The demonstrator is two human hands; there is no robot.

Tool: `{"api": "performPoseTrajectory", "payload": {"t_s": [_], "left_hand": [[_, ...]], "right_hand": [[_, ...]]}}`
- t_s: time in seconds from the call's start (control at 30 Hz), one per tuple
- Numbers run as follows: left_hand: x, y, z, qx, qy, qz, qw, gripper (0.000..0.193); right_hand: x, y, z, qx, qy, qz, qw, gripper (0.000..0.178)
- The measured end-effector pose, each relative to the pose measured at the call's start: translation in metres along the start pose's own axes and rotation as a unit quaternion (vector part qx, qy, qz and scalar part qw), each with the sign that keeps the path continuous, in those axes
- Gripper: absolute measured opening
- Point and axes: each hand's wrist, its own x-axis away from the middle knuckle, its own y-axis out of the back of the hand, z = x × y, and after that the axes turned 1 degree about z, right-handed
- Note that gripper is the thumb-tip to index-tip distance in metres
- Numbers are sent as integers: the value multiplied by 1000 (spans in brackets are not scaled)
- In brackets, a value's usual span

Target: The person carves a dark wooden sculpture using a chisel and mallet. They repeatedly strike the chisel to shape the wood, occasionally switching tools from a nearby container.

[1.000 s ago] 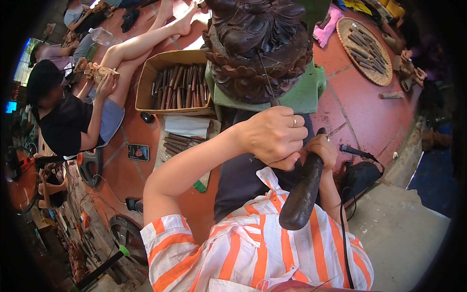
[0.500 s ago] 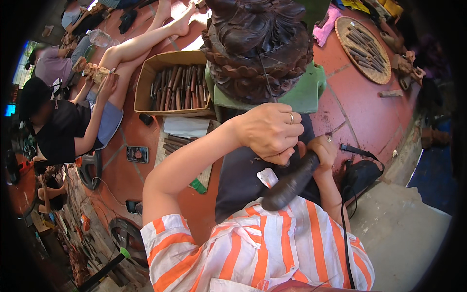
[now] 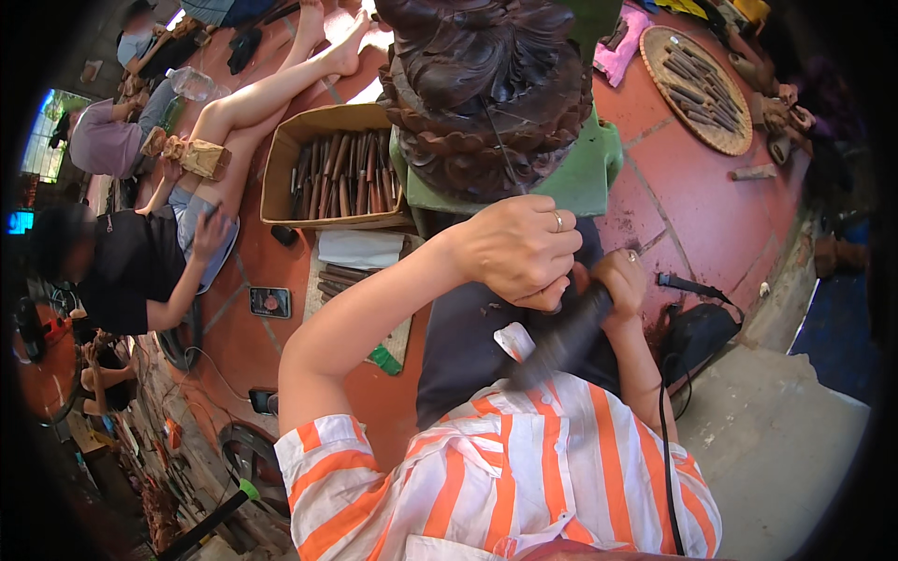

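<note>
A dark brown wood carving [image 3: 486,103] with leaf-like swirls and a tiered base rests on a green support [image 3: 606,154] in front of me. Just below it, my left hand [image 3: 524,252] is closed around a carving chisel. Most of the chisel is hidden by the fingers; its thin shank points up toward the carving's base. To the right, my right hand [image 3: 619,283] grips a dark club-shaped mallet [image 3: 559,341], smeared by motion. The mallet's thick end reaches down and left over my lap, close to the bottom of my left fist.
A cardboard box [image 3: 281,217] full of chisels stands left of the carving, with more tools on a mat below it. A round woven tray [image 3: 744,145] holds further tools at the far right. Phones [image 3: 270,302] lie on the tiles. A co-worker [image 3: 140,248] sits at the left.
The mallet has blurred and shifted slightly in my right hand's swing; my left hand stays by the carving's base. The co-worker's near hand has dropped away from a small wooden figure.
</note>
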Motion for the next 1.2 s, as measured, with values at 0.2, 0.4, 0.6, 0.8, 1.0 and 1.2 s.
{"api": "performPoseTrajectory", "payload": {"t_s": [0.2, 0.4, 0.6, 0.8, 1.0, 1.2], "left_hand": [[-4, -2, -2, -14, 15, 1, 1000, 23], [-44, 7, -31, -79, 108, -76, 988, 29], [-41, -8, -29, -22, 72, -36, 997, 41], [-35, -8, -15, -29, 89, -5, 996, 39], [-33, -8, -12, -8, 99, 18, 995, 38], [-34, -10, -12, 5, 111, 29, 993, 37]], "right_hand": [[0, 3, -2, 19, -9, 2, 1000, 26], [6, 12, 2, -62, -47, 0, 997, 24], [14, 9, 2, -139, -97, -57, 984, 22], [13, 9, -6, -112, -61, -36, 991, 22], [15, 7, -9, -114, -71, -21, 991, 24], [14, 7, -9, -120, -82, -20, 989, 25]]}}
